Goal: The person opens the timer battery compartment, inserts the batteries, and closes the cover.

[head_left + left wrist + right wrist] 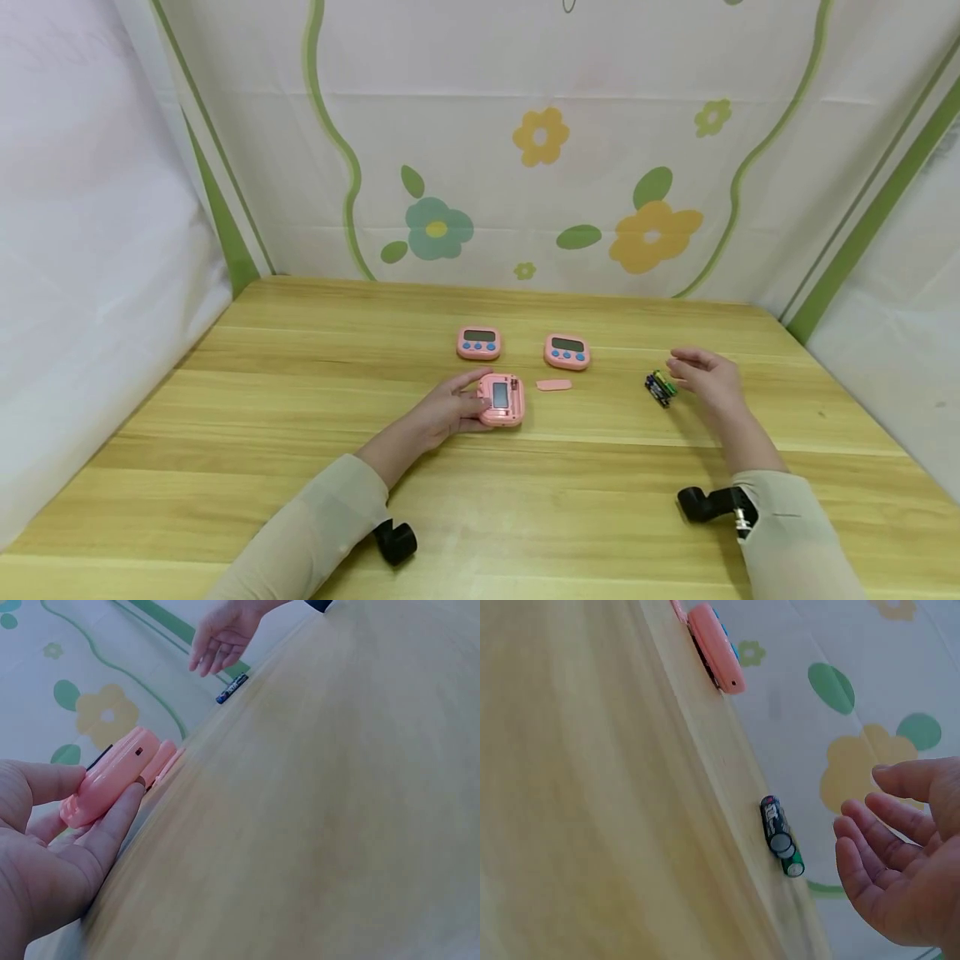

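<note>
The wooden tabletop point(570, 500) stretches beneath the fingers of both hands. The left hand point(450, 410) pinches a pink timer point(500, 396) between its thumb and fingers, the back turned up. The right hand point(711, 385) holds nothing: its fingers are loosely bent, with the thumb standing apart from them. Just beyond the left fingertips lies a second timer point(478, 343); a third timer point(567, 352) lies beyond them and to the right. Along the held timer's right side, away from the left fingers, runs a long slot point(515, 400); whether anything sits in it, I cannot tell. A thin pink strip point(553, 385) lies to the right of the left fingertips, past the timer. The batteries point(661, 388) lie together just left of the right fingertips and a little nearer the person, apart from them; their long axes slant from far left to near right. The right hand is clearly nearer, the left well apart.
</note>
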`<state>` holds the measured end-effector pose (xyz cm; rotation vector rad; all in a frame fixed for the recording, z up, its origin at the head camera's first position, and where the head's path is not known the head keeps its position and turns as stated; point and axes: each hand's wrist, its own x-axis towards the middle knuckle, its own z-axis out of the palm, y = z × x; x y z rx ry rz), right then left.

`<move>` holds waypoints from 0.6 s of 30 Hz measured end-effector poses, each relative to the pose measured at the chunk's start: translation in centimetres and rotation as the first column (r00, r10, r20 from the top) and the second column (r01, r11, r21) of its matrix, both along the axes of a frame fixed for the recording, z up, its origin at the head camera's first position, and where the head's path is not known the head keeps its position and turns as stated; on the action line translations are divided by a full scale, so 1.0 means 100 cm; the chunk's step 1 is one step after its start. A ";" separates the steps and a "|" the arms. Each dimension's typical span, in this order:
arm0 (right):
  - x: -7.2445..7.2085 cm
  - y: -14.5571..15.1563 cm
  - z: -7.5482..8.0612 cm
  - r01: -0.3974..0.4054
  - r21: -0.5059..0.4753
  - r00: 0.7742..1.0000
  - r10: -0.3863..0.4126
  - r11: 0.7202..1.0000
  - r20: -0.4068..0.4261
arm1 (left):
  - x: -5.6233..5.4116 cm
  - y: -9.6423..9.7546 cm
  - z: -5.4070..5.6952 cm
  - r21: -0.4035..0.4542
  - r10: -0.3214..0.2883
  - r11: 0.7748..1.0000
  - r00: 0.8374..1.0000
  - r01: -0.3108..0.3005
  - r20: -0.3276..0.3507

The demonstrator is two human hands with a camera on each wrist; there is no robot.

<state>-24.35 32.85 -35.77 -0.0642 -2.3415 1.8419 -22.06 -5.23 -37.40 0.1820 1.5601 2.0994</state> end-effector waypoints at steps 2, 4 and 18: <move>0.008 -0.003 0.008 -0.006 -0.012 1.000 0.007 1.000 0.025 | 0.000 0.000 0.000 0.004 0.002 1.000 1.000 -0.002 0.000; 0.012 -0.004 0.011 0.001 -0.001 0.998 -0.001 1.000 0.057 | 0.000 0.000 -0.001 0.006 0.003 1.000 1.000 -0.002 -0.002; 0.009 0.003 -0.007 0.012 0.267 0.993 -0.042 0.964 0.107 | -0.001 0.000 -0.002 0.010 -0.004 1.000 1.000 0.004 -0.010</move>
